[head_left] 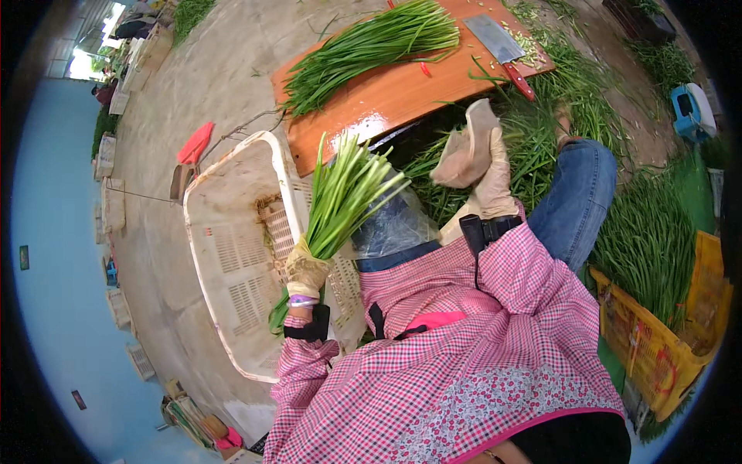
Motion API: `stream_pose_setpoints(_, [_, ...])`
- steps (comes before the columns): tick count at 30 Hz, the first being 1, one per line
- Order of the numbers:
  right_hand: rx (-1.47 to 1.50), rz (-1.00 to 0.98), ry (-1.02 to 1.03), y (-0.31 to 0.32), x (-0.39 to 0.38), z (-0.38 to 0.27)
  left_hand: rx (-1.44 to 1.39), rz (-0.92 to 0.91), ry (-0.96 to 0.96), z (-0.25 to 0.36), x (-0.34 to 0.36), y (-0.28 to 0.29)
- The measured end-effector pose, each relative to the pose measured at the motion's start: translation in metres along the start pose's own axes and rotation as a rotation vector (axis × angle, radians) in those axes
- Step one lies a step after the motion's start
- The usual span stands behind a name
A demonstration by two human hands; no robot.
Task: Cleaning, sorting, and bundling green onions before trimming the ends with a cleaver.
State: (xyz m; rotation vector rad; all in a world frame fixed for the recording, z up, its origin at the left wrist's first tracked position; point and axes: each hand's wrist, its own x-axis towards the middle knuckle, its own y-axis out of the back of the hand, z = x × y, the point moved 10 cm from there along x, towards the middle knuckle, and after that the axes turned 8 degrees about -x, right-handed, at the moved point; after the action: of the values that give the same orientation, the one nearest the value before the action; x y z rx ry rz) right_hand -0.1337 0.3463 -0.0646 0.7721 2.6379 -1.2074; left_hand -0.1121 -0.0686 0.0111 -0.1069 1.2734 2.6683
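My left hand (308, 272), in a pale glove, is closed round a bunch of garlic chives (348, 193), its pale stalk ends pointing up and away from me. The bunch is beside the rim of a white plastic basket (232, 170). My right hand (497, 185), also gloved, grips a limp off-white cloth (466, 147) over the loose greens in front of me. Beyond both hands is an orange-brown wooden board (348, 127). On it lie a larger pile of chives (371, 54) and a cleaver (495, 39) with a red handle.
Loose green leaves (525, 131) cover the ground under and right of the board. A yellow crate (649, 348) of chives stands at the right, near a blue-and-white container (692, 112). A red cloth-like item (196, 143) lies past the basket. White crates (114, 205) line the blue wall.
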Motion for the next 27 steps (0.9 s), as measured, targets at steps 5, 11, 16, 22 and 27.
stream_pose_setpoints(5, [-1.105,-0.509,0.75,-0.126,-0.074,-0.01,0.123,0.05,0.104,-0.011,-0.004,-0.007])
stream_pose_setpoints(11, [-1.258,-0.619,0.757,-0.131,-0.073,0.093,-0.074,0.115,-0.037,-0.016,-0.003,-0.006])
stream_pose_setpoints(16, [-0.766,-0.269,-0.229,-0.018,0.007,0.12,0.015,0.176,0.031,-0.022,-0.01,-0.003])
stream_pose_setpoints(22, [-0.204,-0.337,0.045,-0.078,0.009,0.015,0.077,0.216,0.002,-0.008,-0.015,-0.004])
stream_pose_setpoints(27, [-1.066,-0.57,0.89,-0.191,-0.069,0.027,0.181,0.168,0.124,-0.019,-0.01,-0.009])
